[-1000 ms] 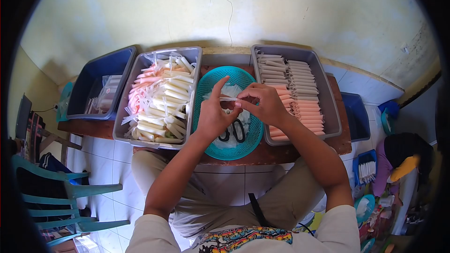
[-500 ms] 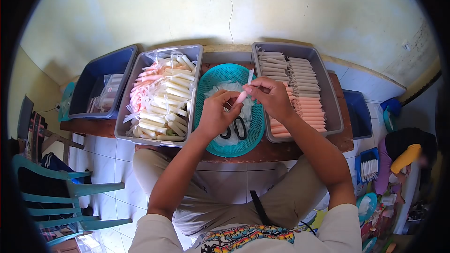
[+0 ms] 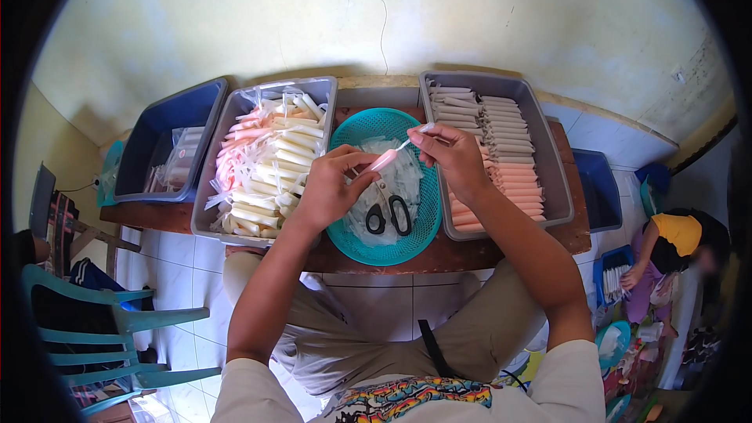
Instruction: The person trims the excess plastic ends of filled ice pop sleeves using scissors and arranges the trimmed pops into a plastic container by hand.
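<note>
Between my hands, above the teal basket, is a pink-filled ice pop in a slim clear plastic sleeve. My left hand pinches its filled body. My right hand grips the sleeve's empty end, which is drawn out into a thin twisted neck. Beneath them, black-handled scissors lie on a heap of clear plastic pieces in the basket. A grey tub at left holds pink and cream ice pops with loose plastic ends. At right, another grey tub holds neat rows of pink and greyish ones.
A dark blue tub with some packs stands at the table's far left. Beyond the table's right edge is a blue bin. Green plastic chairs are at lower left. On the right, a co-worker reaches to a small blue basket.
My hands have drawn apart, the left moving left and slightly down. The sleeve's neck is now stretched thin between them, and the scissors show more fully. The co-worker's hand has moved to the small basket.
</note>
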### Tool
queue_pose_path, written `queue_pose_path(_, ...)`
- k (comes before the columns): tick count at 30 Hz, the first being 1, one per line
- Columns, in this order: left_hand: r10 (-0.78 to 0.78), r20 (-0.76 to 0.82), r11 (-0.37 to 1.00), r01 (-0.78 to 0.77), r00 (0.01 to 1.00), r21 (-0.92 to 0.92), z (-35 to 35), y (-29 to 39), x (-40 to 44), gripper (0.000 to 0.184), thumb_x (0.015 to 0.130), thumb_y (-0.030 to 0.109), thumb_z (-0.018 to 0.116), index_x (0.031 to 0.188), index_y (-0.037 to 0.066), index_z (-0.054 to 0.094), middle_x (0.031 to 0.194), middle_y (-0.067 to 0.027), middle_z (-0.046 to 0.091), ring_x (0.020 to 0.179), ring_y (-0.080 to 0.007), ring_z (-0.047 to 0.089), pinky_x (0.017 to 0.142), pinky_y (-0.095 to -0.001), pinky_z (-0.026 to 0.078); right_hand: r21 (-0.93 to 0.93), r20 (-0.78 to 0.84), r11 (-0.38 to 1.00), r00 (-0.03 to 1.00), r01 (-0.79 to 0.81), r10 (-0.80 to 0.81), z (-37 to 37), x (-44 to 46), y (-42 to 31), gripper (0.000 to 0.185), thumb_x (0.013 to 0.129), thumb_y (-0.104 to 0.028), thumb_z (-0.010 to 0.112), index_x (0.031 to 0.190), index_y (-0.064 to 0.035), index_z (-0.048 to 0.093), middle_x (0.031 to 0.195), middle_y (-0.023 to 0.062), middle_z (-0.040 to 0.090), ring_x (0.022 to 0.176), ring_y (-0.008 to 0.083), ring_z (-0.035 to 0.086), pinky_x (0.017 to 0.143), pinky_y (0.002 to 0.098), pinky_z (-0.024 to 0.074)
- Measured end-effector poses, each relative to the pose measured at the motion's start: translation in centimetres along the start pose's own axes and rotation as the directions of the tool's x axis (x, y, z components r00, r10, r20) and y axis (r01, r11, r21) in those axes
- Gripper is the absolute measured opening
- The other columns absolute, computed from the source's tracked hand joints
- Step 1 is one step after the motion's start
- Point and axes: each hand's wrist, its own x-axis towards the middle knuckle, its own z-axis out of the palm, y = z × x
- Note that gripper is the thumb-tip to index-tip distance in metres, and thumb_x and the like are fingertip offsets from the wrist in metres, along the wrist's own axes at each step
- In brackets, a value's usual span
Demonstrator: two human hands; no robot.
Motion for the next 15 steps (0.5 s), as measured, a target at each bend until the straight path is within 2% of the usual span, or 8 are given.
queue_pose_path(4, -0.007, -0.043, 1.0, 0.007, 0.999, -0.003, 0.0, -1.2, 0.2, 0.031, 0.089, 0.002, 0.084, 0.119, 0.005, 0.08, 0.101, -0.0119, 0.075, 0.08, -0.0223, 0.074, 0.073, -0.034, 0.059, -0.014, -0.012, 1.0, 1.0, -0.003, 0.003, 0.2, 0.5, 0.4, 0.025, 0.103, -0.021, 0.076, 0.116, 0.0003, 0.078, 0.086, -0.0018, 0.066, 0.074, 0.0056, 0.057, 0.068, 0.0226, 0.0464)
queue_pose_path(12, -0.022, -0.105, 0.999, 0.026, 0.994, 0.041, 0.4, -1.8, -0.2, 0.028, 0.088, 0.002, 0.084, 0.115, 0.003, 0.08, 0.1, -0.013, 0.074, 0.081, -0.0247, 0.074, 0.072, -0.0352, 0.059, 0.147, -0.052, 0.984, 0.993, -0.099, 0.107, 0.5, 1.1, 1.2, 0.026, 0.102, -0.028, 0.078, 0.115, -0.0054, 0.077, 0.082, -0.0045, 0.064, 0.073, 0.0033, 0.056, 0.069, 0.0211, 0.0466)
queue_pose_path(15, -0.063, -0.095, 0.994, 0.071, 0.993, 0.085, 0.4, -1.9, -0.5, 0.033, 0.087, 0.003, 0.086, 0.119, 0.005, 0.08, 0.105, -0.0116, 0.076, 0.085, -0.0216, 0.073, 0.076, -0.0327, 0.059, 0.158, -0.071, 0.979, 0.988, -0.126, 0.138, 0.7, 1.2, 1.6, 0.025, 0.102, -0.028, 0.078, 0.115, -0.0064, 0.078, 0.086, -0.0054, 0.066, 0.075, 0.0028, 0.057, 0.07, 0.0209, 0.0468)
